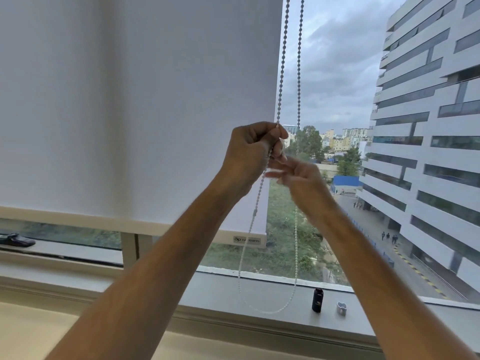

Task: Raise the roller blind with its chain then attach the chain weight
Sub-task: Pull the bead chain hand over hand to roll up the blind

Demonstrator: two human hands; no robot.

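A white roller blind (135, 105) covers most of the window, its bottom bar (181, 228) a little above the sill. The beaded chain (281, 63) hangs in two strands beside the blind's right edge and loops low over the sill. My left hand (249, 152) grips the left strand in a fist. My right hand (298, 175) is just below and to the right of it, blurred, fingers stretched toward the chain. A black chain weight (317, 300) stands upright on the sill, with a small grey part (341, 308) beside it.
The grey window sill (233, 294) runs across below the blind. A dark object (15, 240) lies at the far left by the window frame. Outside the glass are a tall building, trees and a road.
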